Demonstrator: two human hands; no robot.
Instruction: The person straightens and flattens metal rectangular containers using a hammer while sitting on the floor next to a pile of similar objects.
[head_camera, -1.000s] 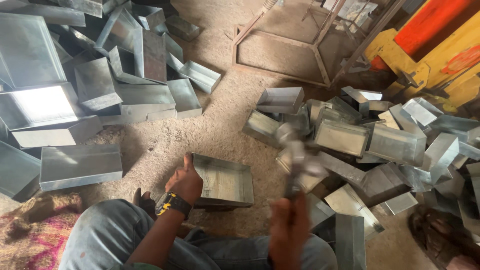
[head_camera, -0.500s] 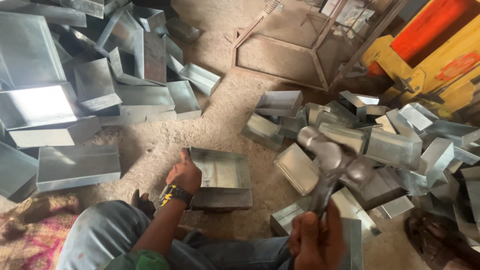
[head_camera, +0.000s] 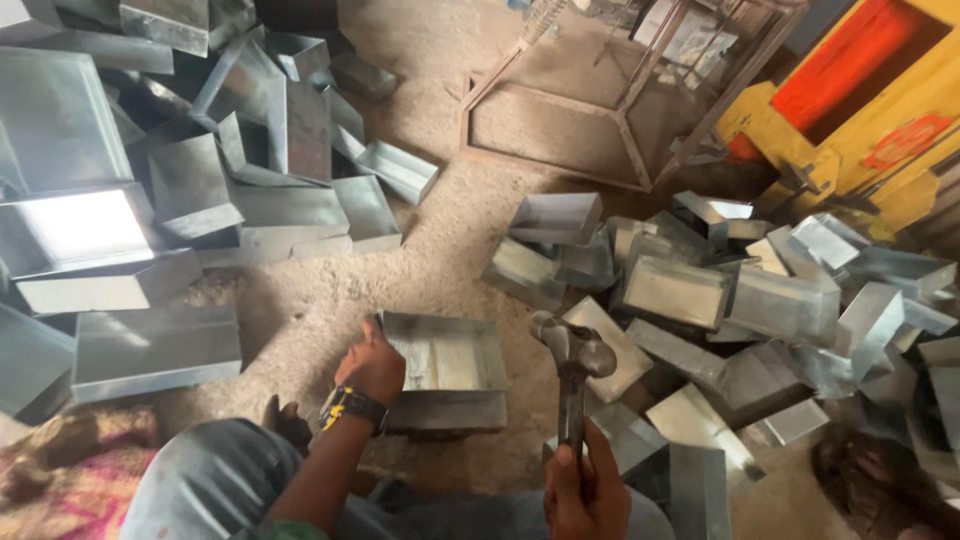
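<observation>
Our left hand (head_camera: 372, 365) grips left rim of sheet-metal tray (head_camera: 445, 368) on dirt floor (head_camera: 440, 240); our right hand (head_camera: 583, 490) clutches hammer (head_camera: 572, 375) upright just beside tray

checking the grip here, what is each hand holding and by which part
The right hand holds a hammer by the lower end of its handle, head up. The left hand grips the near left corner of an open sheet-metal tray.

A dusty earthen floor (head_camera: 440, 250) stretched out under daylight. Around it, heaps of sheet-metal boxes (head_camera: 760, 290) lay piled. Beyond the floor's far edge stood a rusty metal frame (head_camera: 600, 120), with a yellow-and-orange machine (head_camera: 860, 110) beside it.
</observation>
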